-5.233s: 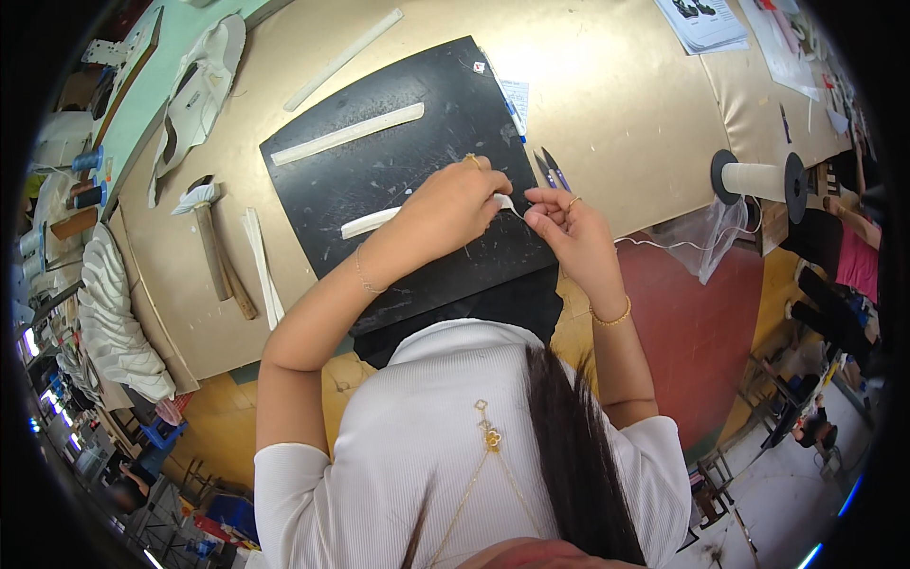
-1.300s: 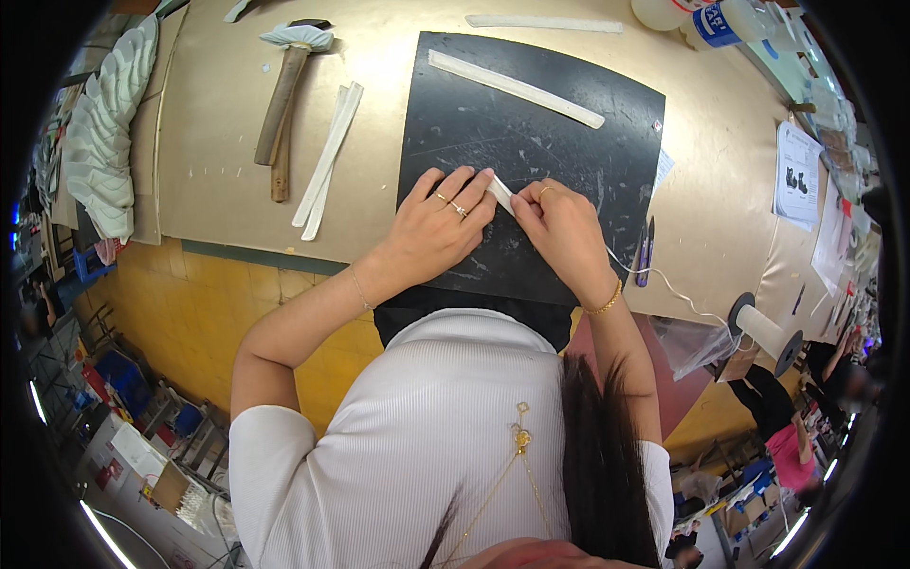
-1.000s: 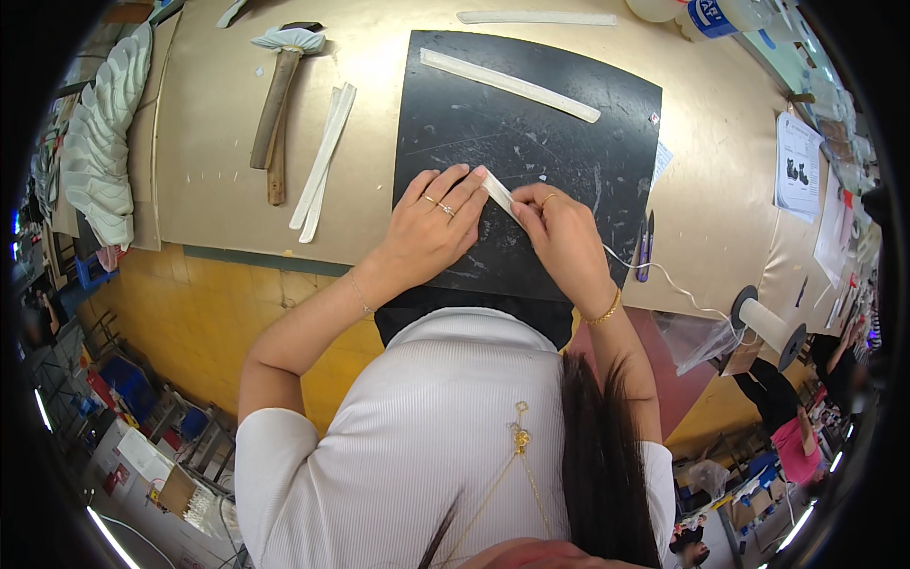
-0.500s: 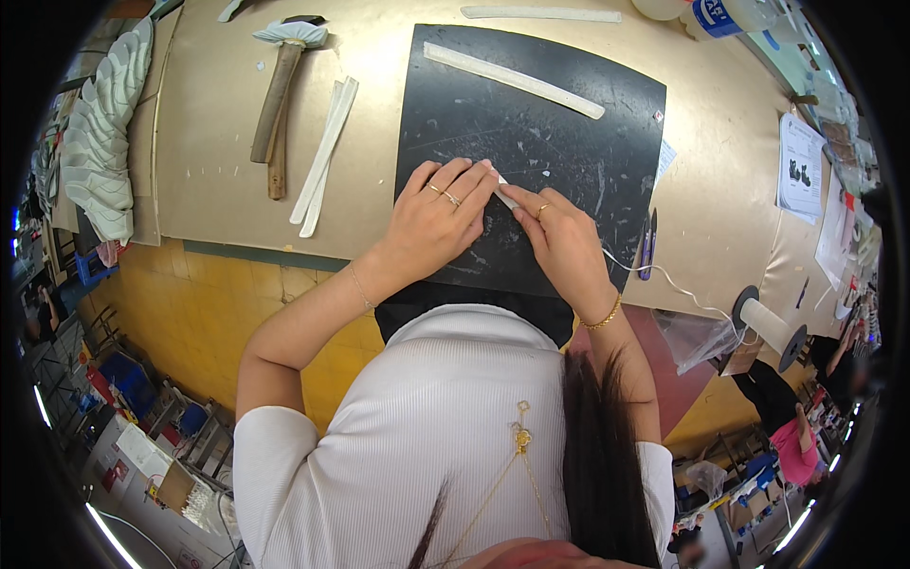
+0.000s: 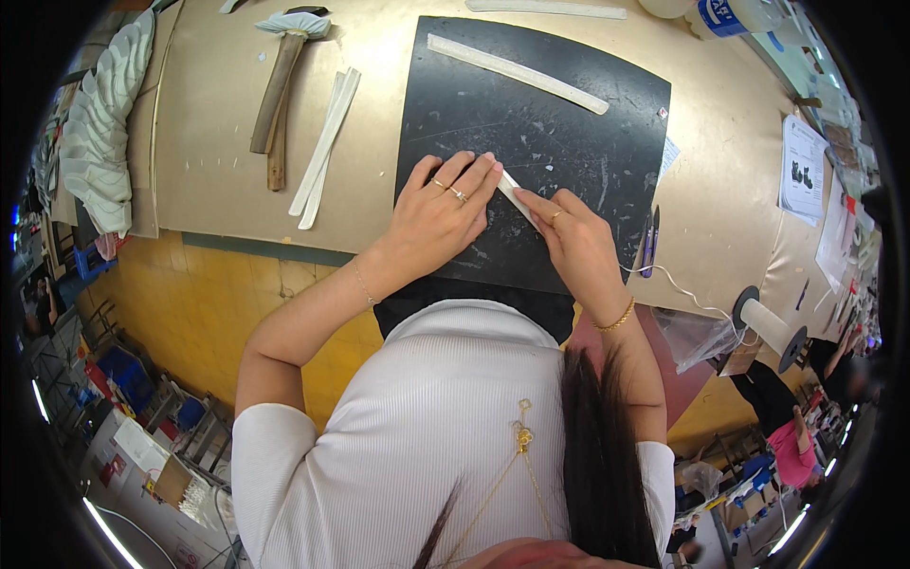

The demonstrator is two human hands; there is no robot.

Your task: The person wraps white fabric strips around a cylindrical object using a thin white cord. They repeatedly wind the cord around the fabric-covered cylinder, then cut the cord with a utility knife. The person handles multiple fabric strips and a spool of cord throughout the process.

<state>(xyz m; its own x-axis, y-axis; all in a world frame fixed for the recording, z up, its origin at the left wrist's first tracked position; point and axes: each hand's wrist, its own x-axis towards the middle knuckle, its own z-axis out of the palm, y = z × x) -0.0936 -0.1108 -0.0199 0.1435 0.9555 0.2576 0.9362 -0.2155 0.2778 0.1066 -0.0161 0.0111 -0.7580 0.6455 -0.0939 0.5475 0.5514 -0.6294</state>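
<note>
I'm seeing a narrow white strip (image 5: 513, 197) slanting over the near half of the black cutting mat (image 5: 588, 175). The left hand's (image 5: 438, 211) fingers are sitting close together at its far end; the right hand's (image 5: 580, 245) forefinger is lying on it, any pinch hidden. I'm judging it light, bendable, easily creased, best held by its edges.

The left hand (image 5: 440, 212) and right hand (image 5: 580, 245) touch a white strip (image 5: 507, 187).

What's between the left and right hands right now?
Between the left hand and right hand, a short stretch of narrow white strip shows, with the scuffed black mat beneath; seen in the head view.
</note>
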